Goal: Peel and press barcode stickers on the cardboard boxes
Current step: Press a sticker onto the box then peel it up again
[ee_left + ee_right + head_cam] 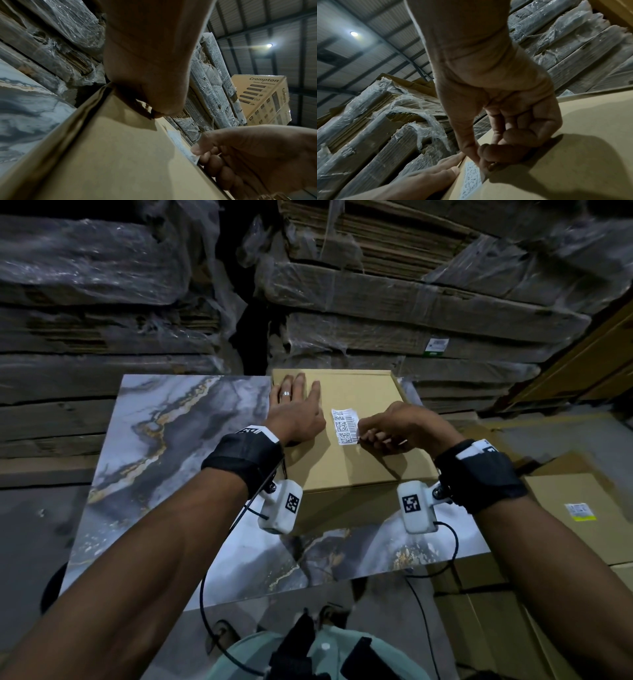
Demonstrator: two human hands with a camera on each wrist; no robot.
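Left hand [297, 409] lying flat, fingers spread, steadying cardboard box [346, 463] at far edge of marble table [164, 440]. Right hand [394, 428] pinching near-right corner of barcode sticker [345, 426], sitting mid-lid. Advice: lowering corner slowly, rubbing outward from stuck side, avoiding wrinkles.

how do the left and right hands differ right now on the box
The left hand lies flat with fingers straight, pressing the box top; the right hand is curled, pinching the sticker edge. The left hand sits near the box's far left corner and wears a ring; the right hand is mid-box with no ring visible. Both touch the same box and wear wrist cameras.
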